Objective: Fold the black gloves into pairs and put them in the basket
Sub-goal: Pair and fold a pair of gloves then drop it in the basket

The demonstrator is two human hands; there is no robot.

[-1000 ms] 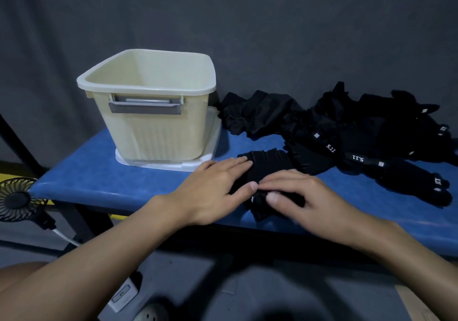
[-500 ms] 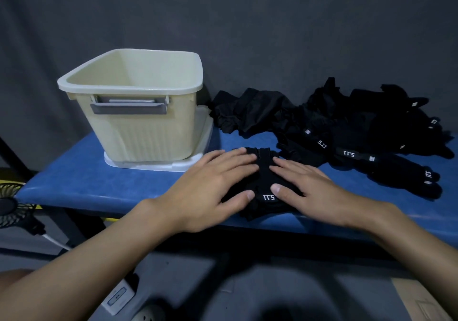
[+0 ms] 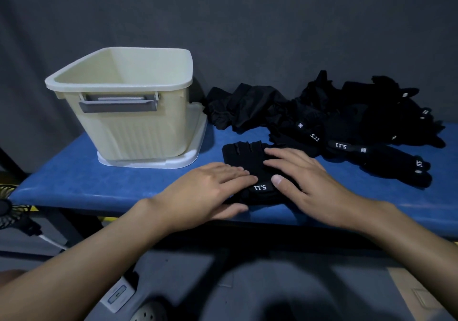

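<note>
Left hand point(image 3: 208, 191) lay flat, fingers straight and close together, just right of the cream basket point(image 3: 119, 88). The basket stood on a white tray point(image 3: 198, 132) at the left end of the blue counter point(image 3: 74, 179), mouth up and within a short reach for dropping pairs in. My fingertips pressed the left edge of the black glove point(image 3: 245, 154) near the counter's front, I judge to stop it creeping while I flattened it. Whether a second glove lay beneath it I could not tell. Its cuff faced me, and the white "5.11" on it read upside down from where I stood. My right hand point(image 3: 309, 184) rested spread on the glove's right side, thumb beside that label, pinching nothing. Further right, the unsorted gloves point(image 3: 347, 127) sat heaped along the back of the counter. Several of their straps showed "5.11", plus small square tags too tiny to read.
</note>
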